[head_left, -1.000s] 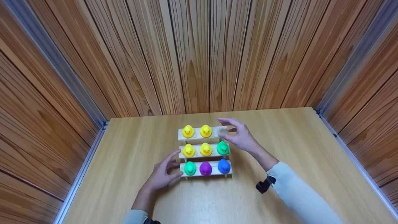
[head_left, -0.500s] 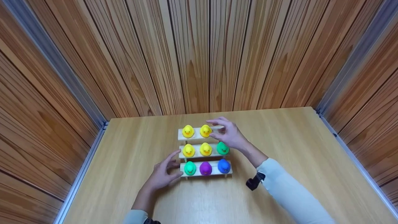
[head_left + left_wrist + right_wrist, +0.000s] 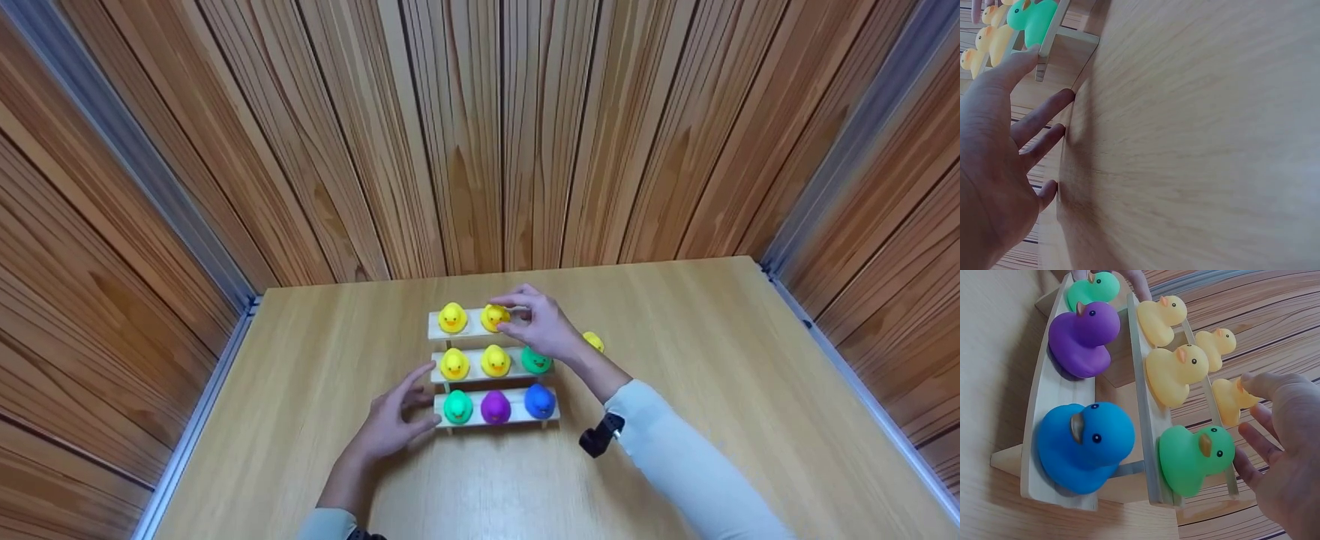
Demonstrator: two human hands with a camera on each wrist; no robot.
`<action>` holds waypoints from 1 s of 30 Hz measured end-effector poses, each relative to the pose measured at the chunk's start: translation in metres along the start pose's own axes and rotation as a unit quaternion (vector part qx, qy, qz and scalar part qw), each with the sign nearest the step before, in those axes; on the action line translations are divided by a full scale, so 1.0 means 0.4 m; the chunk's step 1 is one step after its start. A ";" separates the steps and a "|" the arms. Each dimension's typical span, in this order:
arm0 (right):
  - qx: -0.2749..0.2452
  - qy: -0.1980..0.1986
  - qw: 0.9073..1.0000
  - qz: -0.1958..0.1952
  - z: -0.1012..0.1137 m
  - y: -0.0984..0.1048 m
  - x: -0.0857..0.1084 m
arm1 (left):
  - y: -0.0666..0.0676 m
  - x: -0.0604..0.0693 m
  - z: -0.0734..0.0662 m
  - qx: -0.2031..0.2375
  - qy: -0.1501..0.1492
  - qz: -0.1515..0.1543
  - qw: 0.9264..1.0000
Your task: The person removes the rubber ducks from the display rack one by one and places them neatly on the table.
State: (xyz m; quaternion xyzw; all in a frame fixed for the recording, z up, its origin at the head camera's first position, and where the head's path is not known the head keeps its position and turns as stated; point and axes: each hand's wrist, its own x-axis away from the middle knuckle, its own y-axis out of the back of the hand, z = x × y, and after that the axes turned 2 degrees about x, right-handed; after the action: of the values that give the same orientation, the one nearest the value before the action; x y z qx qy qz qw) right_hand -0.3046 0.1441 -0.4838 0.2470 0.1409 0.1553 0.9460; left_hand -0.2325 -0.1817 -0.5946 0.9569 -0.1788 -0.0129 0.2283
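A three-step wooden rack (image 3: 481, 416) carries rubber ducks. On the top step my right hand (image 3: 538, 324) pinches the right-hand yellow duck (image 3: 494, 318) between thumb and fingers; the right wrist view has the thumb at this duck's head (image 3: 1231, 398). Another yellow duck (image 3: 452, 318) sits left of it. Two yellow ducks and a green duck (image 3: 536, 360) fill the middle step. The bottom step bears a green duck (image 3: 458, 406), a purple duck (image 3: 496, 407) and a blue duck (image 3: 540, 401). My left hand (image 3: 390, 424) rests against the rack's left side, fingers spread, thumb touching the bottom step.
A further yellow duck (image 3: 593, 341) is partly hidden behind my right forearm, to the right of the rack. The wooden table (image 3: 300, 360) is bounded by plank-patterned walls (image 3: 480, 135) at the back and both sides.
My right hand has moved left along the top step, from its bare right end to the second yellow duck. Beyond the forearm a yellow duck has come into view. My left hand stays put.
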 end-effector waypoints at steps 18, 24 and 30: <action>0.018 0.001 1.000 -0.006 -0.009 -0.012 -0.009 | -0.003 0.006 -0.003 -0.016 0.002 -0.007 1.000; 0.018 -0.007 1.000 0.001 -0.008 -0.010 -0.008 | -0.002 0.004 -0.003 -0.014 0.000 -0.006 1.000; 0.018 -0.014 1.000 0.005 -0.010 -0.010 -0.011 | -0.003 0.003 -0.005 -0.005 0.005 -0.005 1.000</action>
State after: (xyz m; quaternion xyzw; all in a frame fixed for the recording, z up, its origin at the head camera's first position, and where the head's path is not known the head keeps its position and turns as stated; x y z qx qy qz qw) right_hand -0.3092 0.1408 -0.4886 0.2665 0.1295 0.1543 0.9425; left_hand -0.2308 -0.1802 -0.5934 0.9568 -0.1726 -0.0106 0.2339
